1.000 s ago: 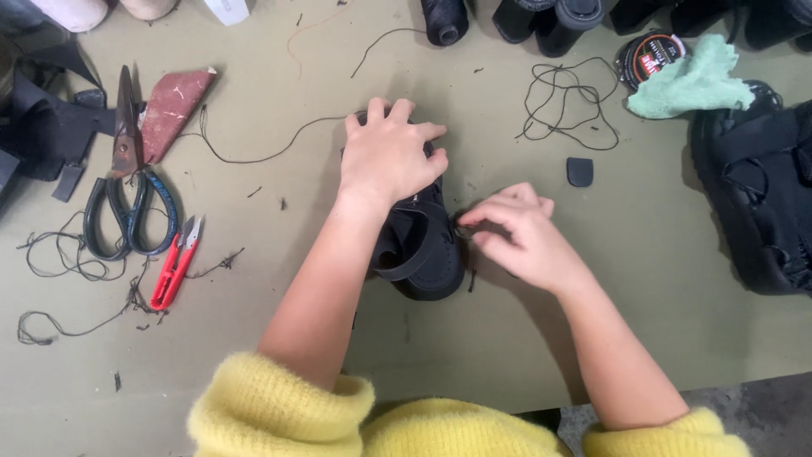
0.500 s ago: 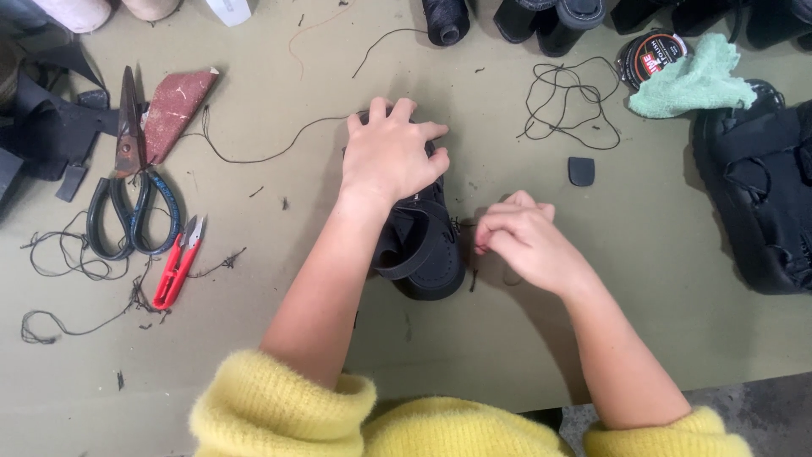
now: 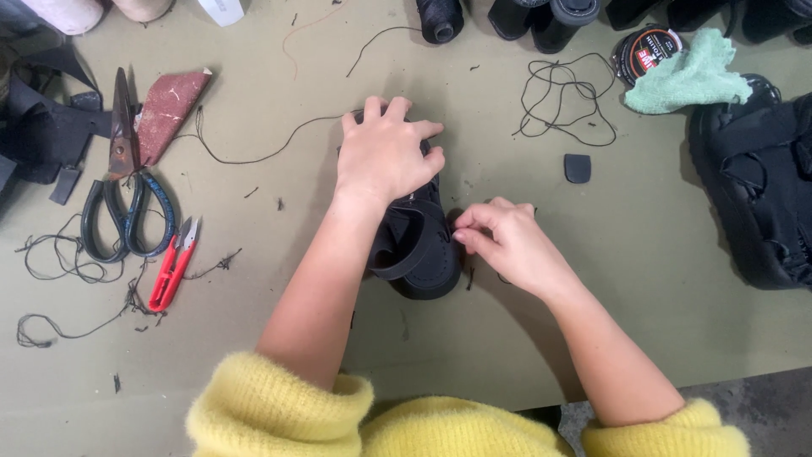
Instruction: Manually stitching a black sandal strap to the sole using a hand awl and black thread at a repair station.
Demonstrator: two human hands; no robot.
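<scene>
Shoe, small and black, lies in the middle of the table with its long side pointing away from the person, the left hand pressing flat on its far end and the right hand pinching at its right edge.

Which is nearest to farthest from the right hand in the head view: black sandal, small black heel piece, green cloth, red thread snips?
From the right hand:
1. Black sandal, touching its fingertips, just to its left.
2. Small black heel piece, above and slightly right on the table.
3. Green cloth, top right, beside a round tin.
4. Red thread snips, far left, past the left hand.
</scene>
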